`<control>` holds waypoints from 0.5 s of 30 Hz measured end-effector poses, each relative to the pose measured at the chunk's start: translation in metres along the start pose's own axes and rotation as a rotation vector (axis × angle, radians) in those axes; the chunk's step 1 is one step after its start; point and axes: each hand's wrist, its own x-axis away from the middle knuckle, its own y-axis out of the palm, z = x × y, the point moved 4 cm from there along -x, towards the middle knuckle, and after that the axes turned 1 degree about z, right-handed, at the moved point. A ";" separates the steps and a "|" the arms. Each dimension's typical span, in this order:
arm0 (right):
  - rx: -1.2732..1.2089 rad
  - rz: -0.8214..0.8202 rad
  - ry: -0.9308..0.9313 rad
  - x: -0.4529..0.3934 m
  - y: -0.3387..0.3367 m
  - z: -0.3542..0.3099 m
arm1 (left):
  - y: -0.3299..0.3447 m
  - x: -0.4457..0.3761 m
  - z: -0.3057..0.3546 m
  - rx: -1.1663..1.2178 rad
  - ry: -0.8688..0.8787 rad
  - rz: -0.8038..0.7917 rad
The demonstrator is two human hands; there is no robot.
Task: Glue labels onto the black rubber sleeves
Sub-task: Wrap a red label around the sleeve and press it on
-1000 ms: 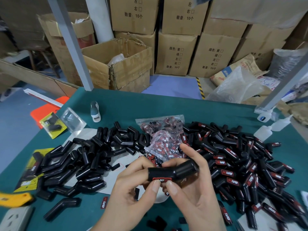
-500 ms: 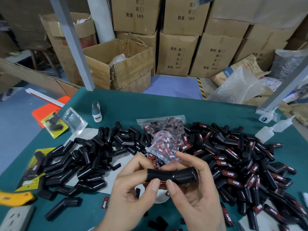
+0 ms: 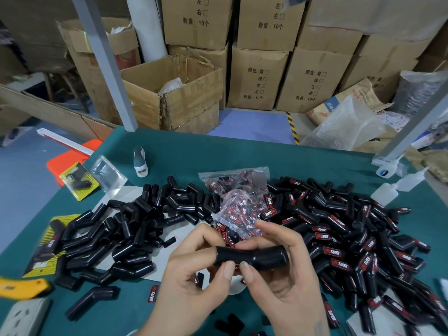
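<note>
In the head view, your left hand [image 3: 194,282] and right hand [image 3: 278,284] together hold one black rubber sleeve [image 3: 252,257] above the near edge of the counter [image 3: 242,156], both thumbs pressing its near side and the fingers curled behind it. Whether a label sits under the thumbs cannot be told. The pile of labelled sleeves [image 3: 358,243] to your right is large, showing much work done. The pile of plain sleeves [image 3: 126,229] to your left remains, so a substantial share is left. The bag of labels [image 3: 240,204] lies between the piles, and a loose label [image 3: 153,293] lies just left of your left wrist.
</note>
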 end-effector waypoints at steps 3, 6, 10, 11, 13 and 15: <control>-0.015 0.003 -0.002 -0.001 0.000 0.000 | 0.000 -0.001 0.001 -0.013 -0.003 -0.003; -0.019 0.001 -0.001 -0.002 -0.001 0.001 | 0.000 -0.001 0.001 -0.009 -0.018 -0.003; -0.011 -0.002 -0.003 -0.002 -0.001 0.000 | 0.000 0.001 -0.001 0.041 -0.037 0.005; -0.008 0.000 -0.003 -0.002 -0.001 0.000 | 0.000 0.002 -0.002 0.050 -0.044 0.011; 0.003 0.003 -0.005 -0.001 -0.002 0.000 | 0.001 0.002 -0.003 0.068 -0.063 0.019; 0.020 0.007 -0.013 0.000 -0.003 0.000 | 0.002 0.002 -0.003 0.077 -0.073 0.023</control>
